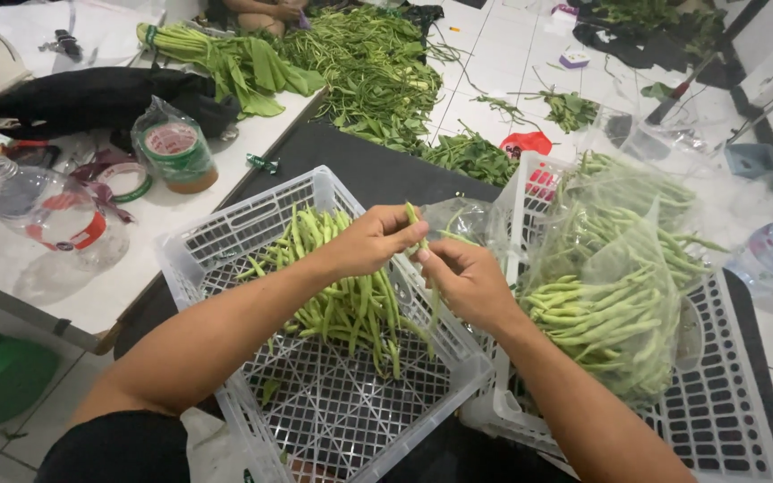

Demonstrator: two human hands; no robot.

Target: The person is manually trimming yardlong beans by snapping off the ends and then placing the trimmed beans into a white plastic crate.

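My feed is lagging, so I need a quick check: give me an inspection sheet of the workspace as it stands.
Surface: dark table.
Job's things: green bean pinched by both hands; bean pile in white crate; bagged beans in second crate.
Clutter: tape rolls, plastic bottle, black bag on side table.
Hands: left hand, right hand, both closed on the bean.
Cables: nothing seen.
Surroundings: leafy greens, tiled floor.
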